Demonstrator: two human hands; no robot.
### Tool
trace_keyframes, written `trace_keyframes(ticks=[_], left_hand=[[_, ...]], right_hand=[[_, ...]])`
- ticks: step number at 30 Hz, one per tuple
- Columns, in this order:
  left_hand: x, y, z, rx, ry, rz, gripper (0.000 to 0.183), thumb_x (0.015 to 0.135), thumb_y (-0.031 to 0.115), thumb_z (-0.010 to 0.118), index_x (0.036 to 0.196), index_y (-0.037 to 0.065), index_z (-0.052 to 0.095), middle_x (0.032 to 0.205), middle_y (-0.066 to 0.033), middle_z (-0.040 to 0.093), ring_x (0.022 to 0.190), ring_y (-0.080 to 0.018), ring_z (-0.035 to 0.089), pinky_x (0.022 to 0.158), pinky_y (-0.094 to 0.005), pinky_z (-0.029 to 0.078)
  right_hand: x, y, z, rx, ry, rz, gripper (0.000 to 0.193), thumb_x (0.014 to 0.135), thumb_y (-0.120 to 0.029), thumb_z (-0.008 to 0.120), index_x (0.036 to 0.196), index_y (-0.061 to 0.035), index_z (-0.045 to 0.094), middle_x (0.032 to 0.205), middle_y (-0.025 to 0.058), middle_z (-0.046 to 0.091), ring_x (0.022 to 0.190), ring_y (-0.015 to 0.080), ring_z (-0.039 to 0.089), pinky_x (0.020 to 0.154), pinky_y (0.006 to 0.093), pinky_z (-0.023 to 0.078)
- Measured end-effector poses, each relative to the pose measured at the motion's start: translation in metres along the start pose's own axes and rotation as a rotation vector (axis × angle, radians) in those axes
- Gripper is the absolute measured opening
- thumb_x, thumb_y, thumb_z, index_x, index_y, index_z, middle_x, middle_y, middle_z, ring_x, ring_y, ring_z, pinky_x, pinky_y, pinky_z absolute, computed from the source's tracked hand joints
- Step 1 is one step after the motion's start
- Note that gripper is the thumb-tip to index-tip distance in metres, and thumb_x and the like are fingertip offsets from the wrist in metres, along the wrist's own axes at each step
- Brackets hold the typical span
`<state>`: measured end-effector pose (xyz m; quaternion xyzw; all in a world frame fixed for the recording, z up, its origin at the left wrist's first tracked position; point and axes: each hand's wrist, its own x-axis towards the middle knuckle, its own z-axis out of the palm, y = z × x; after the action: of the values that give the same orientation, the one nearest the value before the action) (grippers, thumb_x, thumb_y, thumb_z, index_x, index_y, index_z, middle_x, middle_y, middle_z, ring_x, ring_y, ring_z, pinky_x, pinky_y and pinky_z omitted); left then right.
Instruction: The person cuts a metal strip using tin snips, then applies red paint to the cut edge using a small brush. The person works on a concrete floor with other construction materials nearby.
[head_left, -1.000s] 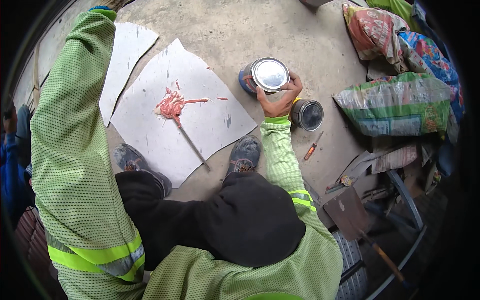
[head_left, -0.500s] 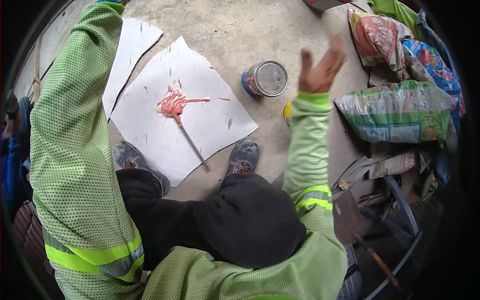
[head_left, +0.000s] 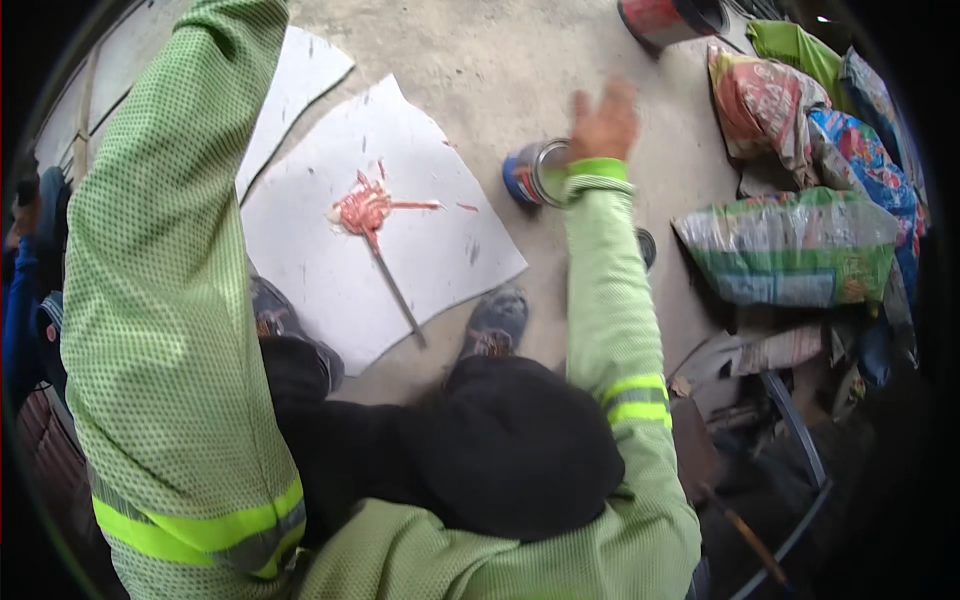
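Observation:
My right hand [head_left: 604,122], a little blurred, hangs empty with its fingers apart, just above and beside a blue metal can [head_left: 522,172]. It hides part of the can's lid; I cannot tell whether they touch. My left arm reaches up past the top edge, so that hand is out of view. On the floor between and beyond my feet lies a white sheet [head_left: 450,235], smeared with a lump of pink and cream paste [head_left: 363,208]. A thin flat stick [head_left: 400,297] rests with one end in that paste.
A second white piece [head_left: 300,75] lies beside the sheet. A red and black bucket [head_left: 668,18] stands at the far right. Crumpled sacks [head_left: 800,245] are piled at right, above metal bars [head_left: 797,430]. A small dark-topped can [head_left: 646,248] sits behind my right forearm. Someone's blue sleeve [head_left: 22,300] shows far left.
My right hand has moved left and slightly down, over toward the blue can. My left arm has shifted right, its hand now fully beyond the top edge. The view has tilted, showing more bucket.

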<state>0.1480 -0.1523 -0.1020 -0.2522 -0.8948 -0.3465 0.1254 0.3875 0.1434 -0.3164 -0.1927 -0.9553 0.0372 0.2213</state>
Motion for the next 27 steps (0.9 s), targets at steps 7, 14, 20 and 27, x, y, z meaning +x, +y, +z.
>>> trace_keyframes(ticks=[7,14,20,27], left_hand=[[-0.002,-0.005,-0.002,-0.186,-0.03,-0.123,0.026,0.095,0.026,0.062,0.081,0.004,0.06,0.066,0.0008,0.054,0.061,-0.0104,0.046,0.056,-0.0288,0.04],[0.037,-0.084,0.003,-0.2,-0.086,0.086,0.041,0.097,0.043,0.062,0.118,0.008,0.067,0.083,0.0053,0.058,0.068,-0.0077,0.048,0.063,-0.0218,0.039],[0.035,-0.1,-0.009,-0.452,-0.111,0.04,0.031,0.097,0.037,0.063,0.11,0.009,0.065,0.081,0.0051,0.057,0.071,-0.0036,0.047,0.063,-0.0194,0.039],[0.018,-0.056,-0.036,-0.131,-0.085,0.038,0.044,0.095,0.045,0.062,0.12,0.009,0.068,0.087,0.0047,0.064,0.073,-0.0053,0.053,0.066,-0.0202,0.043]], right_hand=[[0.008,-0.021,-0.013,-0.203,0.007,0.143,0.073,0.098,-0.053,0.043,0.154,-0.0092,0.027,0.153,0.0236,0.031,0.14,0.0401,0.032,0.114,0.0571,0.023],[-0.021,-0.032,0.03,0.223,-0.185,0.334,0.076,0.094,-0.057,0.047,0.153,-0.0129,0.03,0.159,0.0164,0.026,0.144,0.0363,0.029,0.116,0.0546,0.022],[-0.037,-0.031,-0.085,-0.164,-0.782,-0.314,0.11,0.061,-0.065,0.081,0.15,-0.0187,0.035,0.146,0.0208,0.041,0.135,0.0433,0.039,0.107,0.0536,0.039],[-0.017,0.011,-0.092,0.21,-0.607,-0.132,0.099,0.056,-0.045,0.086,0.135,-0.0004,0.047,0.125,0.023,0.053,0.113,0.0398,0.054,0.099,0.0453,0.046]])
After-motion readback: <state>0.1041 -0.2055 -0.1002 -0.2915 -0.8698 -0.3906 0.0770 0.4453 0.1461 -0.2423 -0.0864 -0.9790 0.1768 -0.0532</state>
